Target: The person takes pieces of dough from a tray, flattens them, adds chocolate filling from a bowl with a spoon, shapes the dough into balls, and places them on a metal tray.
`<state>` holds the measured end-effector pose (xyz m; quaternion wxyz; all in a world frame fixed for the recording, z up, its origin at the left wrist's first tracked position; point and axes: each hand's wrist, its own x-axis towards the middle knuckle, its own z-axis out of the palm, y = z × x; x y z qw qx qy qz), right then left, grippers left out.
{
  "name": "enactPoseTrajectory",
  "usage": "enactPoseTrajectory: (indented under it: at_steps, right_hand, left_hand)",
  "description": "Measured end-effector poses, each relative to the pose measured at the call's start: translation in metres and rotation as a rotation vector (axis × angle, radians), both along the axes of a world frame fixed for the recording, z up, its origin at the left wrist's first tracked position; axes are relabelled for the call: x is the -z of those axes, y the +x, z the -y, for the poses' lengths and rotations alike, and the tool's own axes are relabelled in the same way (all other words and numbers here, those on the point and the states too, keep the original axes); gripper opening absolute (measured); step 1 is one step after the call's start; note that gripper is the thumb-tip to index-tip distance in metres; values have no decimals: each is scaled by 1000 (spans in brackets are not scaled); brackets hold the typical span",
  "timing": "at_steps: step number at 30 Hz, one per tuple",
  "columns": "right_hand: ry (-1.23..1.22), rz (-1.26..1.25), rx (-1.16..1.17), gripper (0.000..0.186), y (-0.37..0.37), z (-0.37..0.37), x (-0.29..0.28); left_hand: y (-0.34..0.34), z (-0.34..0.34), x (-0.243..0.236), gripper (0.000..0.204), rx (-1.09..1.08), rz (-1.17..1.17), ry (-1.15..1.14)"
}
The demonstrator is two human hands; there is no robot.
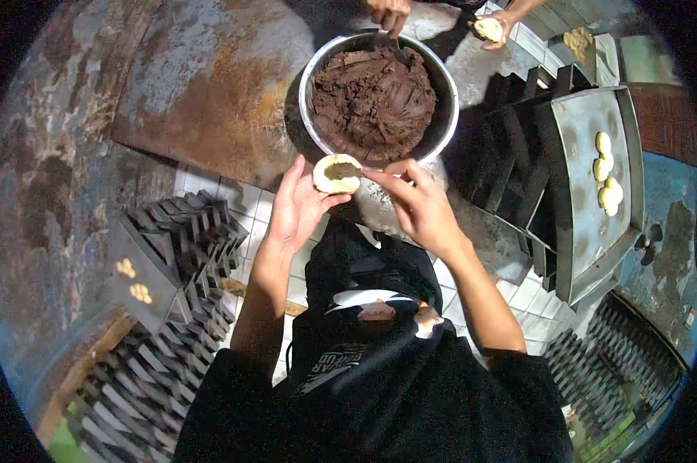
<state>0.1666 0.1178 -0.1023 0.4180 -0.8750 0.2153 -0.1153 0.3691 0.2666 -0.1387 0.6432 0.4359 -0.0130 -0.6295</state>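
Note:
My left hand [293, 207] cups a hollowed round of pale yellow dough [325, 184], with the thumb up along one side and the fingers beneath. A dark grey-brown patch fills the dough's hollow; whether it is filling or a tool's blade, I cannot tell. My right hand [418, 202] is closed, its fingertips at the dough's right rim. Whatever it grips is mostly hidden by the fingers. Just beyond both hands stands a large round metal bowl [308, 127] heaped with dark brown paste [373, 100].
Across the bowl, a co-worker's hand [387, 14] reaches in at its far rim; another hand [500, 28] holds pale dough. At right, a metal tray [584, 139] with several dough balls [605, 163] tops stacked dark trays. More stacked trays [163, 239] stand at left.

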Motion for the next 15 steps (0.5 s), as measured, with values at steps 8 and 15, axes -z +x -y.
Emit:
enactPoseTrajectory:
  at_steps: [8,15]
  right_hand:
    - [-296,184,50,84,-111,-4,79]
    - [50,-356,288,46,-258,-13,222]
  left_hand:
    - [-87,14,-19,86,-53,-158,71]
    - [-158,16,4,78,-3,-140,-35]
